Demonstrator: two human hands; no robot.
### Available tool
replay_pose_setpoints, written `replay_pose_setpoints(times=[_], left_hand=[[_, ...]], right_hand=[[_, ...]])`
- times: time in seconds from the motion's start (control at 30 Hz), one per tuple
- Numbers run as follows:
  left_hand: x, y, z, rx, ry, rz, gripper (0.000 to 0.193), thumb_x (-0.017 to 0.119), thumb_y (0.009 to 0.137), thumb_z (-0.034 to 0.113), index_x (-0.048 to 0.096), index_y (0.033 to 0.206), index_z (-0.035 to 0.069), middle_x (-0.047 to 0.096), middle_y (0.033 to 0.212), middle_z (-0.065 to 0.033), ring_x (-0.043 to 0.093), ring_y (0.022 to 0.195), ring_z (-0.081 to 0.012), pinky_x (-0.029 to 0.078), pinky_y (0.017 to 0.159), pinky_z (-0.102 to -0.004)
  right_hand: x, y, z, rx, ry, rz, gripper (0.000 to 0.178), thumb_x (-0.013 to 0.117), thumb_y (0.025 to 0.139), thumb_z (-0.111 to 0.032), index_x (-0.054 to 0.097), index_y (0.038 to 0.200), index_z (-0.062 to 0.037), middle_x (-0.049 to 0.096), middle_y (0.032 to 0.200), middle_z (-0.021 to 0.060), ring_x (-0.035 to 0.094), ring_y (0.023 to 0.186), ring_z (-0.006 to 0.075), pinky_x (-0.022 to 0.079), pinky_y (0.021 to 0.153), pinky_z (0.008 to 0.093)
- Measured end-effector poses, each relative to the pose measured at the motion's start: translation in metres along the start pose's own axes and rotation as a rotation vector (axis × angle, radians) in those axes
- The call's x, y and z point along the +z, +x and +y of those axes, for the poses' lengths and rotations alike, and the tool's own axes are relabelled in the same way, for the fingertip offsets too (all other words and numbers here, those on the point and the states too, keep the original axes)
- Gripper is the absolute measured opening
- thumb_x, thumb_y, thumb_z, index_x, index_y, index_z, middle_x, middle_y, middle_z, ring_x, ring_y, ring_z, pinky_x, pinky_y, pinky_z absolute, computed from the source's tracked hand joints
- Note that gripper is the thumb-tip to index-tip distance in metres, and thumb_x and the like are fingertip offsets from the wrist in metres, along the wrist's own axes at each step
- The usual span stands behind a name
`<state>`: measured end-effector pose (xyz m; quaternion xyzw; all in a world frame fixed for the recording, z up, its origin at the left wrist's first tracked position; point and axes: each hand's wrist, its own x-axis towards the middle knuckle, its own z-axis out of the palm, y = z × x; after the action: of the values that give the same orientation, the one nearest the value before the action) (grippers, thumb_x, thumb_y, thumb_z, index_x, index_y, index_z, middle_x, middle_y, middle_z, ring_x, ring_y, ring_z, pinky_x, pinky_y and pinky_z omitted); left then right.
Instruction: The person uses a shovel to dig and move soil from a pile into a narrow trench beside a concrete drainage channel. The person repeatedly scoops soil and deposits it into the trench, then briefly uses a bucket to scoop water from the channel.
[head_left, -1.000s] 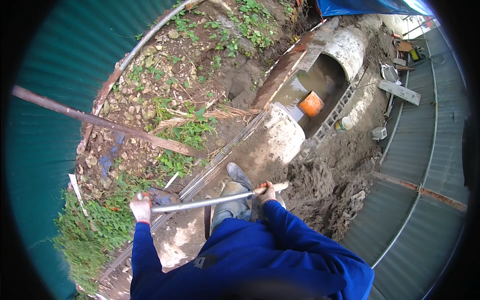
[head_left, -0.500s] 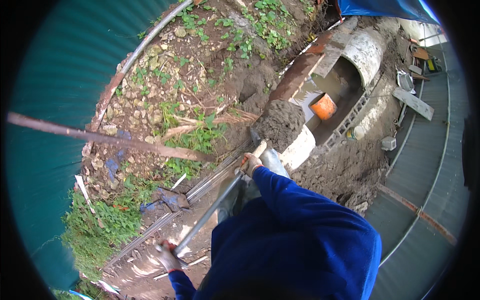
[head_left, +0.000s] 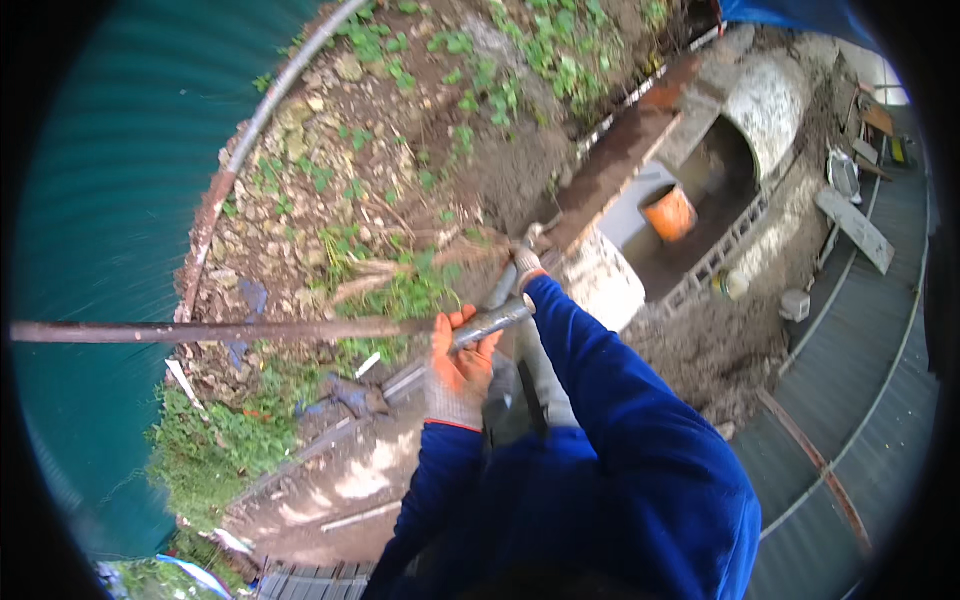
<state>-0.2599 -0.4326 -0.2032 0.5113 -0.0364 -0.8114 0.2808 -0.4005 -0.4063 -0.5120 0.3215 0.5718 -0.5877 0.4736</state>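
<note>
Both my hands are on a shovel whose grey shaft (head_left: 500, 292) shows between them; its blade is out of sight. My right hand (head_left: 528, 262), in a pale work glove, is closed around the shaft farther out. Nearer my body, my left hand (head_left: 462, 368) is turned so its orange glove palm shows, with fingers and thumb about the grey end of the handle (head_left: 495, 322). Just beyond my right hand are a brown board (head_left: 625, 175) and a rounded whitish concrete edge (head_left: 603, 283) beside a water-filled trench.
An orange bucket (head_left: 669, 213) stands in the trench near a large round concrete pipe (head_left: 765, 108). Hollow blocks (head_left: 715, 240) line its right side. A rusty bar (head_left: 220, 331) crosses from the left. Stony, weedy ground (head_left: 310, 200) slopes at left; metal sheeting (head_left: 850, 420) stands at right.
The mud-loaded blade has gone from view. My left hand has come up and right with the handle end, close to my right hand, which has reached farther out.
</note>
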Motion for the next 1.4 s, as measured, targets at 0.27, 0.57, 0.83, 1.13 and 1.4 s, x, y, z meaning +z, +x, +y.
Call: replay_pose_setpoints(times=[0.27,0.57,0.83,1.13,1.4], left_hand=[[-0.056,-0.1,0.049,-0.025,0.057,0.011,0.03,0.055,0.108,0.03,0.06,0.104,0.002,0.068,0.119,-0.0189,0.07,0.11,-0.0379,0.061,0.096,-0.0551],[-0.095,-0.15,0.094,-0.021,0.1,-0.225,0.027,0.051,0.11,0.028,0.058,0.115,0.003,0.067,0.12,-0.0156,0.069,0.113,-0.0333,0.063,0.094,-0.0515],[-0.154,-0.18,0.138,-0.174,0.29,-0.569,0.039,0.052,0.109,0.029,0.051,0.138,0.004,0.067,0.128,-0.0172,0.067,0.119,-0.0329,0.062,0.095,-0.0533],[-0.153,-0.231,0.177,-0.023,1.142,-0.816,0.044,0.07,0.098,0.019,0.061,0.135,-0.004,0.072,0.109,-0.0125,0.074,0.093,-0.0213,0.061,0.084,-0.0323],[-0.112,-0.253,0.117,0.296,1.733,-1.316,0.044,0.076,0.091,0.031,0.07,0.123,0.001,0.074,0.111,-0.0203,0.074,0.1,-0.0325,0.056,0.088,-0.039]], right_hand=[[-0.017,-0.074,0.082,0.085,0.217,0.074,0.022,0.057,0.093,-0.018,0.057,0.075,-0.0058,0.055,0.06,0.0107,0.057,0.05,0.0292,0.049,0.048,0.0446],[-0.015,-0.127,0.109,0.185,0.378,0.029,0.018,0.056,0.094,-0.017,0.056,0.079,-0.0088,0.056,0.064,0.0093,0.058,0.054,0.0279,0.051,0.053,0.0432],[-0.034,-0.216,0.148,0.134,0.492,0.021,0.032,0.053,0.101,-0.026,0.054,0.073,-0.0128,0.056,0.061,0.0059,0.055,0.053,0.0253,0.05,0.054,0.0413],[-0.095,-0.273,0.195,0.095,0.699,-0.063,0.027,0.056,0.101,-0.029,0.055,0.081,-0.0113,0.059,0.063,0.0054,0.057,0.051,0.0222,0.05,0.049,0.0364],[-0.195,-0.254,0.238,0.218,1.031,-0.189,0.03,0.057,0.1,-0.032,0.056,0.081,-0.0094,0.06,0.063,0.0073,0.058,0.054,0.0239,0.052,0.052,0.0379]])
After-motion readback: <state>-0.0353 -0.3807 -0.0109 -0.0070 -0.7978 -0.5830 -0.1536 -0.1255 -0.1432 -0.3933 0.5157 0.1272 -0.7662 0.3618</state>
